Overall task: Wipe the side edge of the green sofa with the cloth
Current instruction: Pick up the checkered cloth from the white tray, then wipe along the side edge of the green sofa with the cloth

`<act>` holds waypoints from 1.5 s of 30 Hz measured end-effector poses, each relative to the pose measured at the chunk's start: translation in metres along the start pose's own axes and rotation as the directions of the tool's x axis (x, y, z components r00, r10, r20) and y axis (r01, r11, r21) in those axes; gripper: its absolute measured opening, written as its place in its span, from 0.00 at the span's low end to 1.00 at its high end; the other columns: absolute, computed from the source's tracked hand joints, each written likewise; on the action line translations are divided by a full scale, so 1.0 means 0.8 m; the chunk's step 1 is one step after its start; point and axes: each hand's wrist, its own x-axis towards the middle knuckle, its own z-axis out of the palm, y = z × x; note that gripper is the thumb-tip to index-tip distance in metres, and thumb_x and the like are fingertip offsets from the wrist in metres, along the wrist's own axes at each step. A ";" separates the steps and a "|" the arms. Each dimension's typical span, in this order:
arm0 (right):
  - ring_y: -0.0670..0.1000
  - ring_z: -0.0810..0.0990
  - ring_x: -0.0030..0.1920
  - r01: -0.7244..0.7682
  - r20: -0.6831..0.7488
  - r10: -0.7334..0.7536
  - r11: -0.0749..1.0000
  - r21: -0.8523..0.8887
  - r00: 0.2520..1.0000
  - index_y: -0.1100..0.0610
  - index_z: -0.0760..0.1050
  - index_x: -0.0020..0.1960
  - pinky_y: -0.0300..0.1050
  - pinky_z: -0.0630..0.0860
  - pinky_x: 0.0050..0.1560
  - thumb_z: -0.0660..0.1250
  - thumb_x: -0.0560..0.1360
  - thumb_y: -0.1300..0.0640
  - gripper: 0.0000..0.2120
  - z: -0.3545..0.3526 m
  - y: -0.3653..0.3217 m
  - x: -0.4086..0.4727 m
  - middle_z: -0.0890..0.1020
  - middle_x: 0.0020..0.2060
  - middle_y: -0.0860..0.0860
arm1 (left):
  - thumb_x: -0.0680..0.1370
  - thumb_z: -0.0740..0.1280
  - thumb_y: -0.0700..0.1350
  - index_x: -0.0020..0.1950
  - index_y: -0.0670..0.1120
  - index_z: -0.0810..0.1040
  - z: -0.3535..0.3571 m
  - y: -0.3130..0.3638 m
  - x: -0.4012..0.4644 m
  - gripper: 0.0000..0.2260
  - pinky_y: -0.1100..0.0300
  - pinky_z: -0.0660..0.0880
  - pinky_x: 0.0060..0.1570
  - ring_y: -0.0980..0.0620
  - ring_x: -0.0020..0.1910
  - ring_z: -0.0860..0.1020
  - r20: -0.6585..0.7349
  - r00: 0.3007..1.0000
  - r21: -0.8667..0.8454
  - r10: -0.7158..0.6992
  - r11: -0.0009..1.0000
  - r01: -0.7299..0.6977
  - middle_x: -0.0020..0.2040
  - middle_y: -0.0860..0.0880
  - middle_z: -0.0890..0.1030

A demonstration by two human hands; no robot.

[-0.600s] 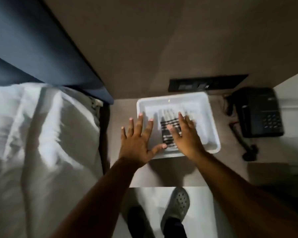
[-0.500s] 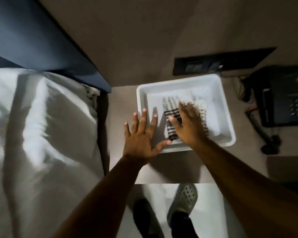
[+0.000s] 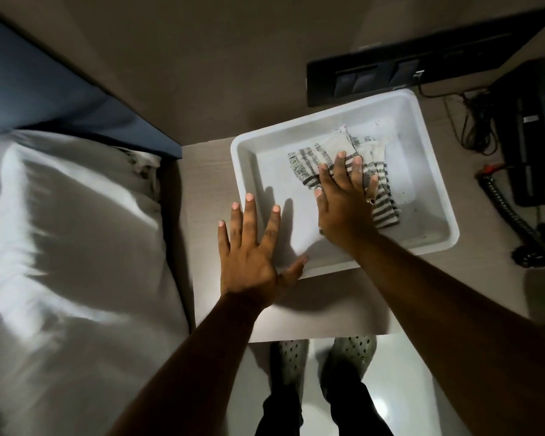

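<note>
Advanced, right hand [image 3: 343, 209] lies flat on cloth [image 3: 309, 158].

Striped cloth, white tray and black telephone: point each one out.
striped cloth [image 3: 309, 158], head view, on its bare left end.
white tray [image 3: 243, 171], head view, on its left wall.
black telephone [image 3: 535, 146], head view, on its body's middle.

A white rectangular plastic tray [image 3: 249, 171] sits on a beige bedside table [image 3: 202, 171], near a black telephone [image 3: 535, 130] with coiled cord [image 3: 501, 202] — a black switch panel [image 3: 375, 80] behind, white bedding [image 3: 70, 231] alongside, grey perforated clogs [image 3: 350, 357] below.
</note>
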 end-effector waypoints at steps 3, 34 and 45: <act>0.63 0.60 0.77 -0.081 -0.037 0.094 0.958 0.274 0.995 0.62 0.69 0.71 0.61 0.54 0.78 0.54 0.81 0.56 0.21 -0.020 -0.003 0.001 0.67 0.75 0.62 | 0.73 0.43 0.76 0.81 0.55 0.47 -0.002 0.000 -0.001 0.41 0.36 0.40 0.75 0.38 0.79 0.41 0.002 1.000 0.015 0.007 1.000 -0.007 0.81 0.41 0.41; 0.58 0.73 0.71 0.698 -0.059 0.986 0.154 0.699 -0.158 0.57 0.63 0.75 0.62 0.68 0.73 0.49 0.83 0.49 0.24 -0.378 0.149 -0.823 0.72 0.73 0.58 | 0.78 0.52 0.70 0.79 0.50 0.60 0.013 0.480 -0.342 0.35 0.41 0.54 0.76 0.38 0.79 0.53 0.265 0.035 0.084 0.964 0.013 -0.996 0.80 0.41 0.56; 0.50 0.82 0.61 0.764 0.265 0.765 0.416 0.492 -0.587 0.59 0.68 0.70 0.50 0.78 0.63 0.51 0.84 0.50 0.20 -0.133 0.166 -1.146 0.82 0.63 0.52 | 0.78 0.47 0.68 0.79 0.50 0.59 0.228 0.648 -0.551 0.35 0.36 0.57 0.74 0.35 0.79 0.55 0.531 -0.287 0.112 0.797 -0.401 -0.909 0.80 0.39 0.56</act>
